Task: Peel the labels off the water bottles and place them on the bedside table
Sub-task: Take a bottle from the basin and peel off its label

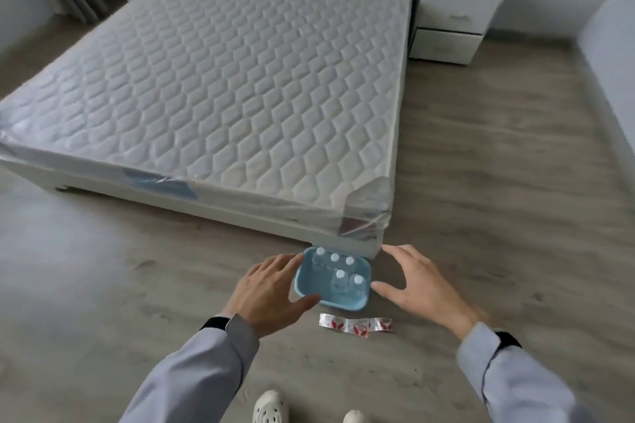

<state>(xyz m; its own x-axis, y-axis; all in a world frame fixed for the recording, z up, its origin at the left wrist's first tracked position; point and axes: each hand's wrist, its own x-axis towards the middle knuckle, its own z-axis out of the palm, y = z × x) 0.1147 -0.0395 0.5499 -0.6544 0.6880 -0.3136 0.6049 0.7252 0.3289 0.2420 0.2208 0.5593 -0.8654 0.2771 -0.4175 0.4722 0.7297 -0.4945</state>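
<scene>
A rounded, smooth blue plastic basin (347, 306) sits on the wood-grain floor (498, 182) at the near corner of the quilted, film-wrapped mattress (240, 79), holding five clear, white-capped water bottles (339, 274) standing upright. Just near of it lies a crinkled red-and-white peeled label strip (355, 323), long axis running left to right. The left hand (271, 288) and right hand (422, 282) flank the basin with fingers spread, gripping nothing; the white bedside table (453, 10) stands far right.

No legible text; red-and-white print on the peeled labels (355, 325) too blurred.

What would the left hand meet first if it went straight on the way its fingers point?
The left hand would likely meet the rim of the light blue plastic basin; depth unclear.
</scene>
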